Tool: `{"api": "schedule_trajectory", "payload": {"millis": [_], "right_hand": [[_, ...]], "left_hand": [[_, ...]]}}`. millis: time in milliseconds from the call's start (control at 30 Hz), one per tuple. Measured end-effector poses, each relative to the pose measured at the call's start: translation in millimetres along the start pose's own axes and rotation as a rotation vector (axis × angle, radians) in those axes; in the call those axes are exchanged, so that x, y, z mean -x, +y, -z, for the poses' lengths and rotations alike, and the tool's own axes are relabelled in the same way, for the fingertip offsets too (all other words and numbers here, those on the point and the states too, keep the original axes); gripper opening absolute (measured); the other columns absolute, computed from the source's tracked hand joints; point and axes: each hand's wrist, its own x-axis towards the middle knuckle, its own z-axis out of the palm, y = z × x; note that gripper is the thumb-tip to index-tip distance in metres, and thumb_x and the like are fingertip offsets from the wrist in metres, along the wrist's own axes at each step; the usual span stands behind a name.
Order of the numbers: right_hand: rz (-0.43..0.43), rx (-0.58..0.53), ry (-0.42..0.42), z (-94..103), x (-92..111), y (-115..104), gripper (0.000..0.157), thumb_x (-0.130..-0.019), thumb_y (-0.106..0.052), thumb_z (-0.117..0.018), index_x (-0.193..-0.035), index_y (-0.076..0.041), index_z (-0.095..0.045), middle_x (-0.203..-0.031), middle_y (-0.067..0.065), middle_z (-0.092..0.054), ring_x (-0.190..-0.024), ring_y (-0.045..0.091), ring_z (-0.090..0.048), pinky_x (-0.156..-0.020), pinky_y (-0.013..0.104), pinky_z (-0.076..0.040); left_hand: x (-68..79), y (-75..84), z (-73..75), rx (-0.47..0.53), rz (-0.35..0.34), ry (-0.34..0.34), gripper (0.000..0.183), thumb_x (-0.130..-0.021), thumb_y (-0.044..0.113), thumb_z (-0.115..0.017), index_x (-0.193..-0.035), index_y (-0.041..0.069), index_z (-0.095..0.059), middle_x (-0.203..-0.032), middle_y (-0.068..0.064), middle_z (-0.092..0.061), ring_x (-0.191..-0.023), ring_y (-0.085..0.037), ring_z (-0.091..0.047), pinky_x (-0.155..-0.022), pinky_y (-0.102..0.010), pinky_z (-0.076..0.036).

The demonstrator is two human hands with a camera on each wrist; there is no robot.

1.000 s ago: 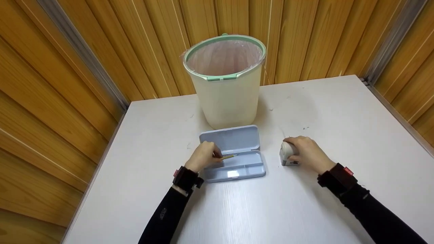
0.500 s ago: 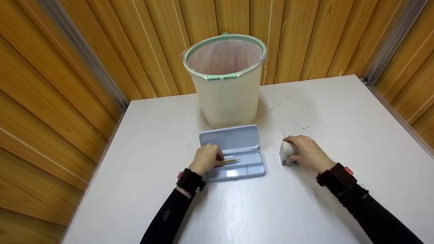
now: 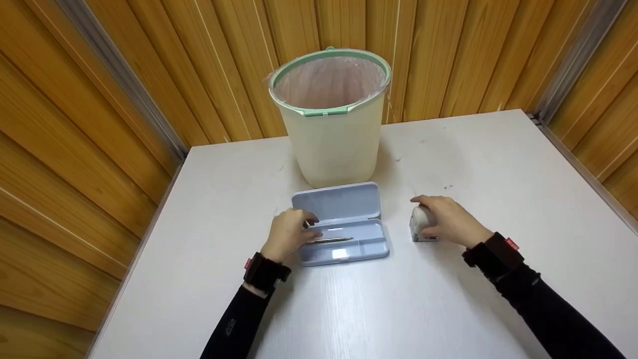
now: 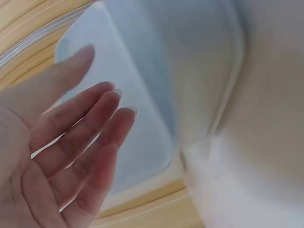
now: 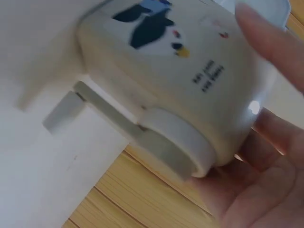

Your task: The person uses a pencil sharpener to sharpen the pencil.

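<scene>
A light blue pencil case [image 3: 349,204] lies with its lid raised at the middle of the table. In its longer compartment rests a thin pencil [image 3: 335,240], partly behind my left thumb. My left hand [image 3: 286,232] hovers over the case's left end, thumb and fingers spread apart; the left wrist view shows nothing between them. To the right, my right hand [image 3: 454,219] holds a cream pencil sharpener [image 3: 421,222] on the table, thumb on one side and fingers round the other. Penguin pictures and a side crank [image 5: 111,114] show on the sharpener in the right wrist view.
Behind the pencil case stands a tall pale bin [image 3: 334,144] with a green rim and a clear liner. Wood-patterned walls [image 3: 438,60] enclose the white table [image 3: 234,199] at the back and both sides.
My left hand lowered the pencil into the case, let it go and drew back left with the fingers spreading. My right hand stays at the sharpener, its index finger slightly lifted.
</scene>
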Motion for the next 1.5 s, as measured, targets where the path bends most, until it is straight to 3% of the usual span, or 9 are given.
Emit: {"api": "schedule_trajectory", "payload": {"millis": [67, 233, 367, 600, 867, 1133, 1500], "right_hand": [[0.022, 0.023, 0.035, -1.4, 0, -7, 0.07, -0.072, -0.012, -0.085, -0.132, 0.005, -0.054, -0.128, 0.027, -0.06, -0.121, 0.043, -0.055, -0.101, 0.058, -0.046], [0.124, 0.135, 0.147, -16.1, 8, -32, 0.079, -0.072, -0.028, -0.087, -0.135, 0.007, -0.052, -0.136, 0.025, -0.055, -0.133, 0.044, -0.045, -0.103, 0.055, -0.047], [0.16, 0.194, 0.134, -34.7, 13, -50, 0.083, -0.074, -0.032, -0.084, -0.137, 0.011, -0.049, -0.138, 0.026, -0.055, -0.134, 0.044, -0.045, -0.106, 0.053, -0.045], [0.068, 0.128, -0.012, -67.2, 5, -55, 0.084, -0.08, -0.035, -0.078, -0.138, 0.015, -0.044, -0.142, 0.032, -0.048, -0.13, 0.048, -0.049, -0.107, 0.057, -0.042], [-0.025, -0.015, -0.043, -76.9, -8, -48, 0.082, -0.079, -0.03, -0.081, -0.138, 0.014, -0.045, -0.132, 0.033, -0.057, -0.119, 0.046, -0.059, -0.1, 0.056, -0.048], [-0.083, -0.075, -0.09, -83.9, -24, -58, 0.073, -0.077, -0.028, -0.083, -0.134, 0.008, -0.053, -0.12, 0.027, -0.066, -0.108, 0.042, -0.065, -0.095, 0.054, -0.051], [-0.066, -0.1, -0.053, -100.9, -42, -85, 0.064, -0.074, -0.024, -0.085, -0.125, 0.004, -0.059, -0.114, 0.022, -0.069, -0.102, 0.039, -0.066, -0.093, 0.052, -0.052]], "left_hand": [[7.6, -1.3, 9.8, -0.013, 0.032, -0.011, 0.038, -0.07, 0.032, -0.086, -0.096, 0.007, -0.077, -0.086, -0.007, -0.076, -0.077, -0.021, -0.07, -0.069, -0.039, -0.056], [25.3, -0.4, 23.8, -0.109, 0.122, -0.115, 0.057, -0.058, 0.042, -0.091, -0.096, 0.004, -0.074, -0.081, -0.011, -0.072, -0.074, -0.027, -0.066, -0.062, -0.042, -0.053], [31.3, 5.4, 22.9, -0.154, 0.146, -0.163, 0.063, -0.055, 0.043, -0.093, -0.1, 0.005, -0.071, -0.085, -0.014, -0.073, -0.08, -0.035, -0.069, -0.063, -0.046, -0.055], [31.2, 8.1, 10.1, -0.158, 0.121, -0.148, 0.06, -0.052, 0.036, -0.096, -0.096, 0.003, -0.071, -0.08, -0.016, -0.072, -0.073, -0.033, -0.07, -0.058, -0.045, -0.055], [29.0, 7.0, 2.5, -0.206, 0.104, -0.106, 0.063, -0.048, 0.041, -0.096, -0.087, -0.001, -0.069, -0.072, -0.016, -0.07, -0.068, -0.032, -0.069, -0.055, -0.044, -0.055], [29.1, -0.2, 9.5, -0.199, 0.148, -0.127, 0.06, -0.047, 0.033, -0.098, -0.086, -0.002, -0.069, -0.076, -0.017, -0.07, -0.068, -0.032, -0.068, -0.056, -0.044, -0.054], [30.2, -12.9, 24.0, -0.3, 0.253, -0.18, 0.065, -0.042, 0.029, -0.1, -0.09, -0.004, -0.071, -0.082, -0.017, -0.072, -0.073, -0.033, -0.069, -0.059, -0.046, -0.056]]}}
